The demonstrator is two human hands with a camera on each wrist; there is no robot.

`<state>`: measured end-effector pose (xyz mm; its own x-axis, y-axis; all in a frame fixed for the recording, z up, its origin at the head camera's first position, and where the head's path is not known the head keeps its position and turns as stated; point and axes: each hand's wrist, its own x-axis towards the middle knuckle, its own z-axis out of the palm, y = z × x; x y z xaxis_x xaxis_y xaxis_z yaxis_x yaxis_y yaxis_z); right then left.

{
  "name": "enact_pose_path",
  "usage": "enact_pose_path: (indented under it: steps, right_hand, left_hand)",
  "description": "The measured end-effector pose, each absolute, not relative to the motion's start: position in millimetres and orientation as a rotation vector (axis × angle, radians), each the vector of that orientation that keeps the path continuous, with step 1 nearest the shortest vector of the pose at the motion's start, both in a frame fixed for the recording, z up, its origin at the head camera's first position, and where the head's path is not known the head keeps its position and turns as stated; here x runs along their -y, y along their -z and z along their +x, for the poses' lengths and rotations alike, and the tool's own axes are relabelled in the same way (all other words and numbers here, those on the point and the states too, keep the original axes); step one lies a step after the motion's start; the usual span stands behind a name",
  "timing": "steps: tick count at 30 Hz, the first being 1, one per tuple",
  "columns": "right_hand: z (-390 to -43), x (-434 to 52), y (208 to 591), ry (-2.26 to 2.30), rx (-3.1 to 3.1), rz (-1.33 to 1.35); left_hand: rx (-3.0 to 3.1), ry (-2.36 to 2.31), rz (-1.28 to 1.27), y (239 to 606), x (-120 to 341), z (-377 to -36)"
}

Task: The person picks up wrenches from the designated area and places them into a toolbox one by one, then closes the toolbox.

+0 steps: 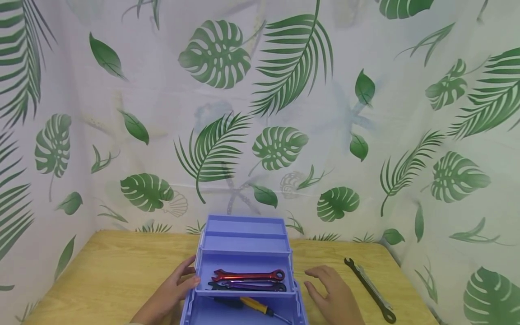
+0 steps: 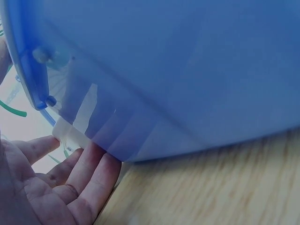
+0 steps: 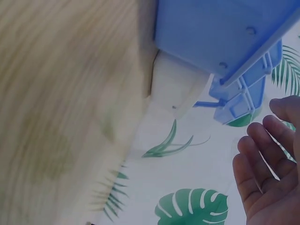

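A blue toolbox (image 1: 243, 260) stands unfolded, its tiered trays stepping up toward the back. In its middle tray lie a red wrench (image 1: 248, 275), a purple wrench (image 1: 252, 284) and a black wrench (image 1: 280, 287). Below them, in the bottom compartment, is a yellow-and-black screwdriver (image 1: 255, 305). My left hand (image 1: 174, 286) touches the box's left side; the left wrist view shows its fingers (image 2: 101, 176) extended against the rear corner. My right hand (image 1: 335, 293), fingers loosely bent, hovers beside the right side, apart from the box and holding nothing.
On the wooden table (image 1: 134, 262), right of my right hand, lie a long black wrench (image 1: 370, 290) and a silver wrench (image 1: 375, 286) side by side. A leaf-patterned cloth (image 1: 227, 104) hangs behind the table and along both sides.
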<state>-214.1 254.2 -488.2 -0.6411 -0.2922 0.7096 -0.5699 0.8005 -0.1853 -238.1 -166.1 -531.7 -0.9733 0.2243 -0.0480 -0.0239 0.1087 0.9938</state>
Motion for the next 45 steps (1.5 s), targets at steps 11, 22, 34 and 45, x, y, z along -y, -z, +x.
enact_pose_path:
  steps: [11,22,34,45]
  right_hand:
    - [-215,-268,497,-0.511,2.334,0.596]
    - [-215,-279,504,-0.488,2.394,0.541]
    - [-213,-287,504,-0.563,2.544,0.437]
    - [-216,-303,504,-0.619,2.664,0.375]
  left_hand:
    - [-2.177,-1.984,0.184,536,166,-240]
    - [-2.151,-2.003,0.177,537,167,-240]
    - [-2.126,-2.023,0.200,535,166,-239]
    - [-2.123,-2.014,0.201,536,167,-240]
